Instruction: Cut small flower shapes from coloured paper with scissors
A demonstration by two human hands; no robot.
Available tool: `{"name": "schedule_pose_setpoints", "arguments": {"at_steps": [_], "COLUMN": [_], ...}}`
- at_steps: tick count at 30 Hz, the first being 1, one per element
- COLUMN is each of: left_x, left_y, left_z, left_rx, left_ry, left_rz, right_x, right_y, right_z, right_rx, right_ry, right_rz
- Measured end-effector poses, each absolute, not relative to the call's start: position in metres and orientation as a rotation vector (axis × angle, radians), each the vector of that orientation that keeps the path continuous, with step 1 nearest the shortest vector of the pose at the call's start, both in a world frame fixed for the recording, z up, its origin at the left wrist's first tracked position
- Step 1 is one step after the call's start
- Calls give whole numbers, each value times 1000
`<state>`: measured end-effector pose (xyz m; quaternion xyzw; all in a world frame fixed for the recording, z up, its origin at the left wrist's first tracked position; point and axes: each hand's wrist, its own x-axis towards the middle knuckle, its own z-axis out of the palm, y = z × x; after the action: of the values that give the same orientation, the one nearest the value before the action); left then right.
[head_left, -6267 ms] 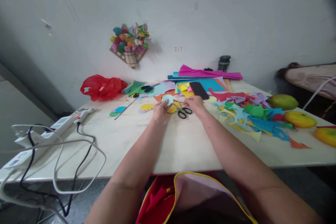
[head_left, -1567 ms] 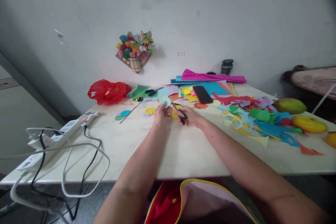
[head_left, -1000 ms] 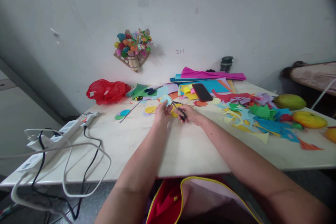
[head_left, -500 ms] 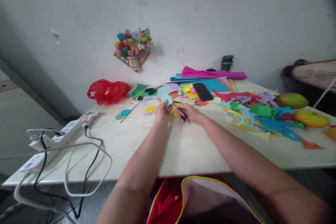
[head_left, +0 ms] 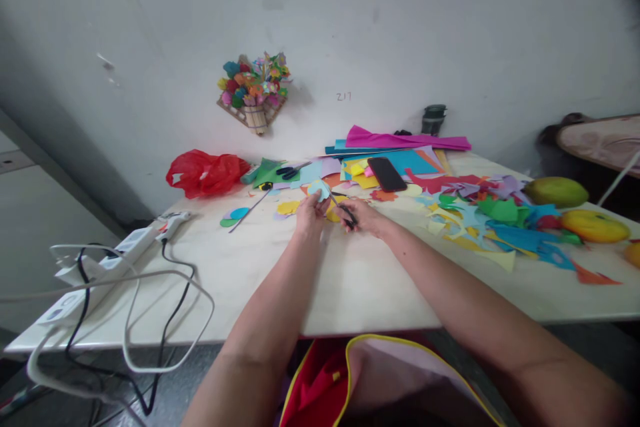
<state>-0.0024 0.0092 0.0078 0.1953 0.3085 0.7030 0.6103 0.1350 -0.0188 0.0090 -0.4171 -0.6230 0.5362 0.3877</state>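
Between the fingers of my left hand (head_left: 311,212) is a small light-blue paper piece (head_left: 317,189), held up over the table. My right hand (head_left: 364,216) is closed around the black handles of a pair of scissors (head_left: 349,215). The scissors' blades point up and left, with their tips at the right edge of the paper. Yellow paper pieces (head_left: 289,207) lie to the left of my left hand, and another yellow piece shows partly behind my hands. A blue paper circle (head_left: 239,213) overlaps a green one (head_left: 229,222) farther left.
Behind my hands lie a phone (head_left: 387,175), coloured paper sheets (head_left: 407,140) and a second pair of scissors (head_left: 289,172). Paper scraps (head_left: 500,213) and mangoes (head_left: 595,225) cover the right side. A red plastic bag (head_left: 205,173) and a power strip (head_left: 100,273) with loose cables are on the left.
The light-blue paper is turned slightly in my left fingers. My hands and the scissors stay in nearly the same place.
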Motion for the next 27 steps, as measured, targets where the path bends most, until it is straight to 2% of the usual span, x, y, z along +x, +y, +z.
{"name": "schedule_pose_setpoints", "arguments": {"at_steps": [27], "left_x": [-4], "left_y": [11], "left_z": [8], "left_rx": [463], "left_ry": [743], "left_rz": [1617], "right_x": [136], "right_y": [-20], "right_z": [11], "right_rx": [-1056], "right_ry": [-1565], "right_rz": [1390]}}
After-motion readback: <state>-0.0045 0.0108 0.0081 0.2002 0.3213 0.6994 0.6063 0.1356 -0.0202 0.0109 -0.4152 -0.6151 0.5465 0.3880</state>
